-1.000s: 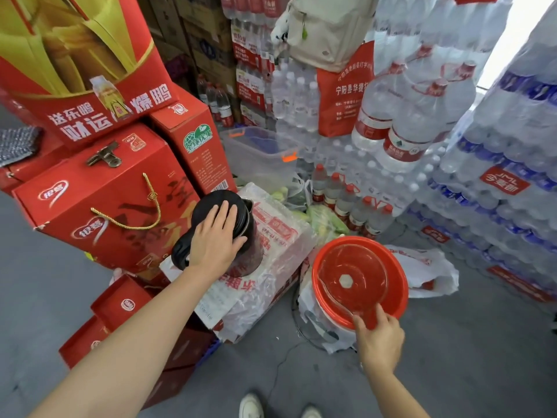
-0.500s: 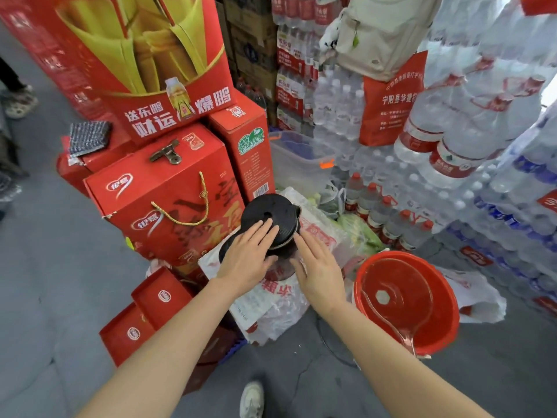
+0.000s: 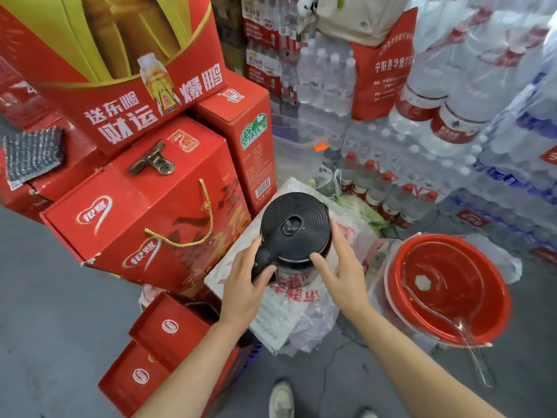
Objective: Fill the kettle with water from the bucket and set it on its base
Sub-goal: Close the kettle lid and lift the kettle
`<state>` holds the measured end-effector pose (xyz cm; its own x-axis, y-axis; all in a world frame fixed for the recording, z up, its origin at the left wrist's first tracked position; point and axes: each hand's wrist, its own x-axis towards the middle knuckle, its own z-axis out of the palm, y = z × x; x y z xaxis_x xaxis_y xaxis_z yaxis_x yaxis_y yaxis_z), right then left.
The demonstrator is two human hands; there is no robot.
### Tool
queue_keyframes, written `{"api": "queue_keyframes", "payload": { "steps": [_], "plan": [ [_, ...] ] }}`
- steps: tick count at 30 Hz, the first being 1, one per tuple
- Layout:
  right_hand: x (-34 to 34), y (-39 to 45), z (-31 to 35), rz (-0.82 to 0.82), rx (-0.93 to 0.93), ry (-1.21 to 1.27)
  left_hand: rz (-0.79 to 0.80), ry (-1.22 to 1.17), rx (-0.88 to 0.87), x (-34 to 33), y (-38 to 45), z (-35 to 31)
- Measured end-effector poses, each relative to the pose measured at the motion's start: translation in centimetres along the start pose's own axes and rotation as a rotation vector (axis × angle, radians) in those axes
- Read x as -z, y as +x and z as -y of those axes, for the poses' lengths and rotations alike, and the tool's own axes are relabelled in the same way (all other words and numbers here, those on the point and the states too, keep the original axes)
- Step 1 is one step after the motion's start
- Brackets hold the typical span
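A kettle (image 3: pixel 294 229) with a black ribbed lid stands upright on a plastic-wrapped pack (image 3: pixel 289 300), its lid closed. My left hand (image 3: pixel 244 285) grips the kettle's black handle on the near left side. My right hand (image 3: pixel 343 267) rests with spread fingers against the kettle's right side, thumb at the lid's rim. The red bucket (image 3: pixel 494 300) sits on the floor to the right, holding water, with a clear ladle (image 3: pixel 446 315) lying in it, handle over the near rim. The kettle's base is hidden under the kettle.
Red gift boxes (image 3: pixel 144 212) are stacked at the left, with flat red boxes (image 3: pixel 162 336) below. Shrink-wrapped water bottles (image 3: pixel 452 122) are piled behind and to the right. Grey concrete floor (image 3: pixel 48 312) lies at the left and in front. My shoe (image 3: pixel 281 399) shows below.
My right hand left the ladle in the bucket and came over to the kettle's right side. My left hand slid from the lid top down onto the handle. The view shifted left.
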<state>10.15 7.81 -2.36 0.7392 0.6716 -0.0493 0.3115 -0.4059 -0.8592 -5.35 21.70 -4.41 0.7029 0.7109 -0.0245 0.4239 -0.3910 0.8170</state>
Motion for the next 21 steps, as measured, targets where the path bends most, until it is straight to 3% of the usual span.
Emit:
{"api": "queue_keyframes", "payload": {
  "steps": [6, 13, 21],
  "plan": [
    [-0.9, 1.6, 0.0, -0.031, -0.19, 0.485, -0.087, -0.113, -0.024, -0.7, 0.0, 0.8],
    [-2.4, 4.0, -2.2, -0.08, -0.198, 0.653, -0.293, -0.317, 0.003, -2.8, -0.1, 1.5],
    [-1.9, 4.8, -1.7, -0.16, -0.285, 0.756, -0.455, -0.366, -0.132, -2.6, 2.5, -0.9]
  ]
}}
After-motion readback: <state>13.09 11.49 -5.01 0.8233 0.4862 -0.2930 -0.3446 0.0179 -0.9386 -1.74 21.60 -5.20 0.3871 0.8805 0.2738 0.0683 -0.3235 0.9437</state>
